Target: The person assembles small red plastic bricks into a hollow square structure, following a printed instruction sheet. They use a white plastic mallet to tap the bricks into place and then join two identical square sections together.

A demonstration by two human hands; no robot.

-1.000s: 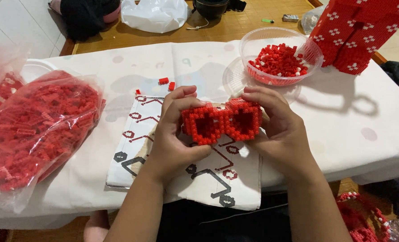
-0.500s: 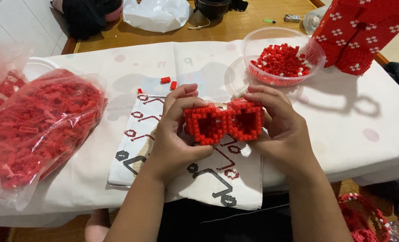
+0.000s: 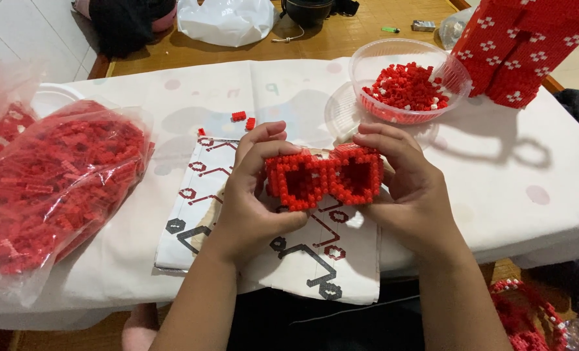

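1. A red brick bow [image 3: 325,177] sits pinched above the pattern sheet [image 3: 270,247] on the worktop [image 3: 530,169]: left hand [image 3: 257,188] grips one lobe, right hand [image 3: 403,188] the other.
2. Best pressed evenly, thumbs bracing beneath.
3. Since a second ago, the bow sits barely changed.

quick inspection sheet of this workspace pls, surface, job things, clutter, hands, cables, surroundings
surface: white cloth-covered table with a patterned sheet under the hands
job's things: red bow-shaped brick piece; clear bowl of red bricks; clear bag of red bricks
clutter: loose red bricks; tall red-and-white brick build
grippers: left hand and right hand both grip the bow piece
cables: nothing seen
surroundings: wooden floor, white plastic bag
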